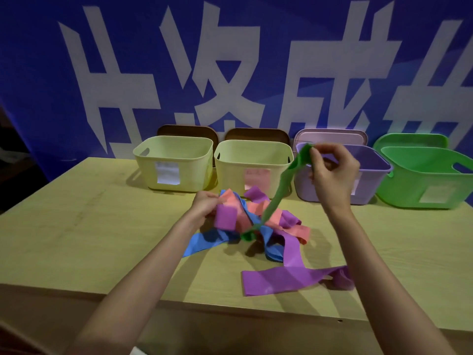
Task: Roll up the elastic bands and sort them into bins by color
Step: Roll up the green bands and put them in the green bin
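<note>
A tangled pile of elastic bands lies mid-table: blue (204,242), pink (276,217) and purple (289,278) strips. My right hand (332,175) pinches the top end of a green band (281,185) and holds it raised, its lower end still caught in the pile. My left hand (204,204) grips the pile's left edge, at a folded purple band (225,217) and a pink one. Behind stand two pale yellow bins (174,163) (253,165), a purple bin (373,175) and a green bin (425,178).
The light wooden table (89,226) has its front edge near me. Lids lean behind each bin against a blue banner with large white characters (230,73). Each bin carries a paper label on its front wall.
</note>
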Demonstrator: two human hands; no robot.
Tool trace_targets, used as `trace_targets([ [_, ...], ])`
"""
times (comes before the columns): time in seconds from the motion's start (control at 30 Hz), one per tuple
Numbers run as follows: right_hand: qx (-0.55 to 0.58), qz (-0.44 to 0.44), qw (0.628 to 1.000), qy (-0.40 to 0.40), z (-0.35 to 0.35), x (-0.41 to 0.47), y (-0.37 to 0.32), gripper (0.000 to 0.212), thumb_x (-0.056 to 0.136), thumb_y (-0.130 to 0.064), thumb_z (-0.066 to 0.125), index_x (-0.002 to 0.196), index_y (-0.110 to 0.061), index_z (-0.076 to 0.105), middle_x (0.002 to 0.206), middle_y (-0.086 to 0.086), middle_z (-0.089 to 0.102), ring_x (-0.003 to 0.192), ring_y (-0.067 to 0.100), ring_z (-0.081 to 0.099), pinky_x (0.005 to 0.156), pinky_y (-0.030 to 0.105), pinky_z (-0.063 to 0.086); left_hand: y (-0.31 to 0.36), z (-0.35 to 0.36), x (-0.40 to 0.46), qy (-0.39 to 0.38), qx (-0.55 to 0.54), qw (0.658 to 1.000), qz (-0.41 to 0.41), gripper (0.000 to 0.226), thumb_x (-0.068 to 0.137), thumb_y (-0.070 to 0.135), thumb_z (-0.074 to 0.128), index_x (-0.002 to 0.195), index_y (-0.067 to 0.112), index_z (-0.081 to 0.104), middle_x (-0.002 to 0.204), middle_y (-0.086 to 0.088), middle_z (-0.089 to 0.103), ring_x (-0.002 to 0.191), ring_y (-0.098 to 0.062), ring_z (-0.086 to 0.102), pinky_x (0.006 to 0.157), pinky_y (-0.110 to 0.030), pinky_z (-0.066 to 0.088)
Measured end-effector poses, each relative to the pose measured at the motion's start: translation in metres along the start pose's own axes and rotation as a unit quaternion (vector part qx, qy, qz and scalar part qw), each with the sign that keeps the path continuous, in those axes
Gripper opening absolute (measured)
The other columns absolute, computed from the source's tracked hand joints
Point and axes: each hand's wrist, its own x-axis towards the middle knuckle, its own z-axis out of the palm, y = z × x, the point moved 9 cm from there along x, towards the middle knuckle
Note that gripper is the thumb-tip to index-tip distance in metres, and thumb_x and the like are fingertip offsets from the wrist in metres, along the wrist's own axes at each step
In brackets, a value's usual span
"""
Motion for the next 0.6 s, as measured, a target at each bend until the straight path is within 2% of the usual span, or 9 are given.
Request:
trace_targets([
  [0.1,-0.019,0.016,0.995,-0.097,0.010,0.003,0.000,0.004,0.089,-0.005,0.065,0.092,-0.007,0.066,0.085,0.009,0.066,0.060,0.006,0.060,0.049,0.013,0.047,0.006,-0.002,0.004,-0.004,0.072,0.997,0.021,0.023,0.082,0.012,0.072,0.104,0.008,0.068,0.098,-0.007,0.065,0.088,-0.018,0.058,0.071,-0.025,0.045],
  [0.17,-0.025,0.019,0.993,-0.110,0.010,0.004,0.000,0.005,0.089,-0.006,0.065,0.094,-0.007,0.066,0.085,0.006,0.065,0.059,0.004,0.060,0.049,0.013,0.047,0.026,-0.004,-0.004,0.031,0.117,0.989,0.091,0.032,0.081,0.017,0.073,0.112,0.011,0.067,0.112,-0.006,0.065,0.100,-0.018,0.059,0.084,-0.028,0.047],
  [0.2,-0.027,0.017,0.993,-0.110,0.009,0.004,0.000,0.005,0.089,-0.007,0.065,0.094,-0.007,0.067,0.084,0.004,0.065,0.060,0.004,0.061,0.050,0.013,0.048,0.040,0.000,-0.014,0.019,0.113,0.984,0.137,0.033,0.081,0.019,0.073,0.112,0.013,0.068,0.112,-0.005,0.066,0.102,-0.018,0.060,0.086,-0.027,0.049],
  [0.3,-0.035,-0.004,0.995,-0.092,0.006,0.008,-0.004,0.006,0.087,-0.007,0.068,0.091,-0.011,0.069,0.080,-0.004,0.066,0.068,0.001,0.061,0.061,0.013,0.048,0.066,0.045,-0.063,-0.180,0.062,0.954,0.231,0.034,0.084,0.015,0.071,0.117,0.010,0.065,0.113,-0.002,0.068,0.104,-0.014,0.063,0.087,-0.017,0.049],
  [0.37,-0.035,-0.016,0.995,-0.090,0.006,0.009,-0.009,0.008,0.086,-0.006,0.069,0.090,-0.013,0.069,0.079,-0.009,0.065,0.071,-0.005,0.060,0.067,0.010,0.047,0.065,0.073,-0.092,-0.299,0.065,0.920,0.244,0.048,0.084,0.011,0.071,0.129,0.012,0.055,0.120,-0.003,0.064,0.110,-0.011,0.061,0.095,-0.023,0.048],
  [0.4,-0.030,-0.016,0.995,-0.091,0.006,0.009,-0.011,0.009,0.086,-0.005,0.068,0.090,-0.013,0.069,0.079,-0.010,0.066,0.071,-0.005,0.060,0.068,0.010,0.048,0.063,0.084,-0.102,-0.327,0.080,0.908,0.251,0.059,0.080,0.014,0.075,0.133,0.014,0.049,0.123,-0.002,0.062,0.113,-0.009,0.059,0.098,-0.024,0.047],
  [0.47,-0.016,-0.015,0.996,-0.089,0.006,0.009,-0.016,0.008,0.085,-0.004,0.068,0.088,-0.012,0.069,0.079,-0.008,0.066,0.070,-0.004,0.060,0.069,0.012,0.049,0.056,0.097,-0.110,-0.331,0.120,0.899,0.261,0.078,0.071,0.025,0.083,0.136,0.018,0.042,0.123,0.003,0.061,0.113,-0.003,0.058,0.097,-0.024,0.047],
  [0.53,0.001,-0.013,0.997,-0.080,0.004,0.009,-0.020,0.007,0.084,-0.003,0.068,0.087,-0.010,0.070,0.079,-0.006,0.067,0.071,-0.002,0.060,0.070,0.014,0.050,0.051,0.107,-0.116,-0.313,0.116,0.904,0.267,0.074,0.070,0.019,0.084,0.131,0.021,0.042,0.113,0.003,0.063,0.101,0.003,0.061,0.088,-0.022,0.051],
  [0.6,0.024,0.003,0.998,-0.062,-0.002,0.011,-0.020,0.009,0.084,-0.003,0.068,0.085,-0.012,0.070,0.078,-0.006,0.068,0.072,0.002,0.061,0.069,0.016,0.050,0.044,0.115,-0.118,-0.298,0.095,0.912,0.266,0.065,0.074,0.011,0.081,0.127,0.015,0.044,0.102,-0.005,0.066,0.091,-0.003,0.064,0.085,-0.029,0.054],
])
